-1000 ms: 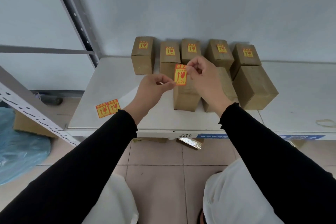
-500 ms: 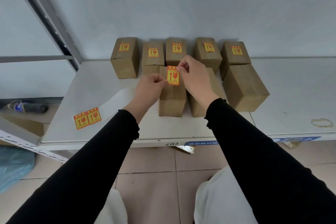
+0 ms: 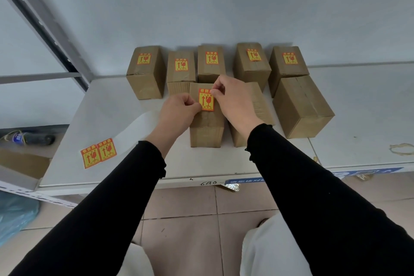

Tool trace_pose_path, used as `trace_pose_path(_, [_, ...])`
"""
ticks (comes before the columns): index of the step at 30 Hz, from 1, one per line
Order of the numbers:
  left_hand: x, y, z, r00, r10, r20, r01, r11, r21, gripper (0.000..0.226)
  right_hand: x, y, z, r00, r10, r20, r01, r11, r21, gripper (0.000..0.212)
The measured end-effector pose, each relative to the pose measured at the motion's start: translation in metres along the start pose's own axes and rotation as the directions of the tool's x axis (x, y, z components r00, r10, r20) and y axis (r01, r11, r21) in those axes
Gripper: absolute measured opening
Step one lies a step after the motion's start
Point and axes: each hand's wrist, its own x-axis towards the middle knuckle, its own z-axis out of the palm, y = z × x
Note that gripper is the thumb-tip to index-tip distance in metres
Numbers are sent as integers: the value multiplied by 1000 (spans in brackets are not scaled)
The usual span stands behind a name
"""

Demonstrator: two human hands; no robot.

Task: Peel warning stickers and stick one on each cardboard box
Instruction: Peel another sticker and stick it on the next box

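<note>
Cardboard target: front-row box [image 3: 206, 127], directly under both hands; top face up, long axis running away from the person.
Sticker [image 3: 206, 99]: yellow/red, held flat over that box's top, between the two sets of fingers; long axis along the box's length. Whether it's already touching the cardboard, can't tell.
Left hand [image 3: 179, 113]: fingers curled, pinching the sticker's left edge, low on that side.
Right hand [image 3: 233, 98]: fingers curled, pinching the top-right corner.
Nearer hand: both on it, neither has to reach.
Key relation: box top lies straight below the fingertips, so next move is prob. just down + press, no sideways shift.
Risk: skew, if one pinch lets go first.
Other boxes: back row of five [image 3: 212, 64] beyond the fingers, all labelled; two bare ones [image 3: 302, 105] to the right of the right hand.
Spare stickers [image 3: 98, 153]: on the backing sheet, well left of the left hand.
</note>
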Motion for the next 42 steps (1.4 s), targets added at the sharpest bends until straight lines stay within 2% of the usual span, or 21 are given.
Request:
trace_pose_path(20, [1, -2, 2, 999, 33, -4, -33, 996, 77, 24, 3, -5, 7, 998, -55, -31, 50, 991, -128, 7])
trace_pose_path(27, [4, -8, 1, 997, 69, -23, -68, 996, 64, 21, 2, -7, 4, 997, -48, -59, 41, 993, -110, 9])
trace_pose_path(34, [5, -11, 0, 987, 158, 12, -158, 986, 56, 32, 3, -2, -12, 991, -79, 105, 91, 989, -118, 9])
trace_pose_path(38, [7, -12, 0, 988, 151, 21, -151, 988, 40, 33, -4, -3, -20, 968, -84, 236, 121, 982, -146, 33])
trace_pose_path(42, [7, -12, 0, 991, 129, 23, -130, 991, 40, 36, -9, -5, -17, 969, -93, 229, 138, 972, -190, 38])
